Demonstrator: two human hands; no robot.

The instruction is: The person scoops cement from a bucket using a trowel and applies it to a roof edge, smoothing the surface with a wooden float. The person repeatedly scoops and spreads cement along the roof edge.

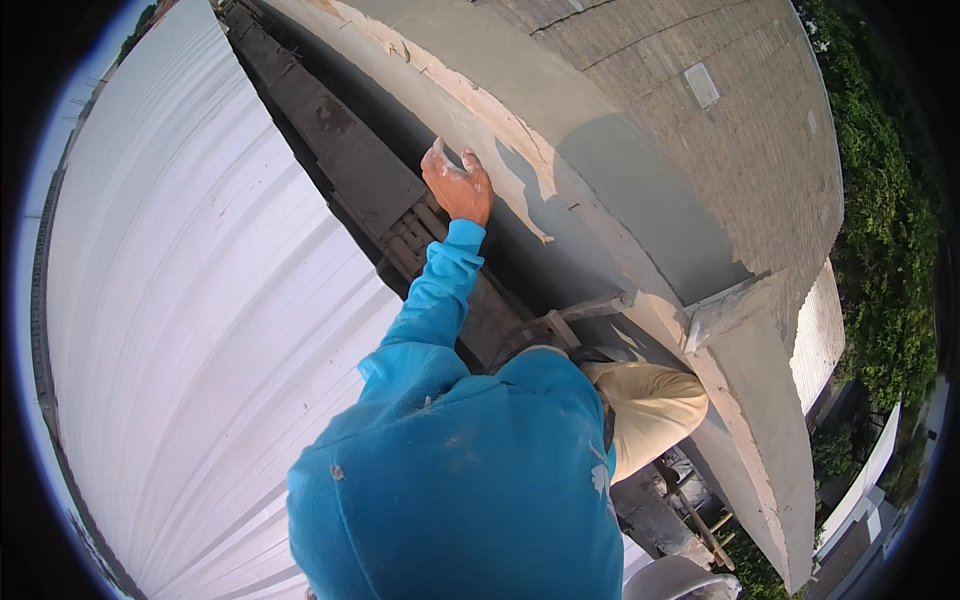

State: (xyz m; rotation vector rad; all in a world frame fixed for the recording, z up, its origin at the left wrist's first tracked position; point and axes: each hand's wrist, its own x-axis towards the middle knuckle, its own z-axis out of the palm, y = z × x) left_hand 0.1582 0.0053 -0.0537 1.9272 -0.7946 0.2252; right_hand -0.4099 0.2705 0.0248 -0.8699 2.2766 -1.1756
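My left hand (459, 186) reaches out at the end of a blue sleeve (437, 290). Its fingers are slightly bent, the thumb stands apart, and nothing shows in the grasp. White smears coat the fingertips. The hand hovers beside the grey plastered side (560, 225) of a long raised ledge; whether it touches is hard to tell. Its dark shadow falls on that side. Beneath the hand runs a narrow walkway of dark planks (370, 180) and poles. My right hand is out of sight. A knee in pale yellow trousers (655, 412) bends close to the ledge.
A pale corrugated roof (190, 300) spreads along the left. Right of the ledge lies a brown shingled roof (690, 60) with a small light rectangular piece (702, 86). A short board (735, 305) rests across the ledge. Wooden bars (570, 315) jut near my knee. A pale round-rimmed container (680, 580) sits below.
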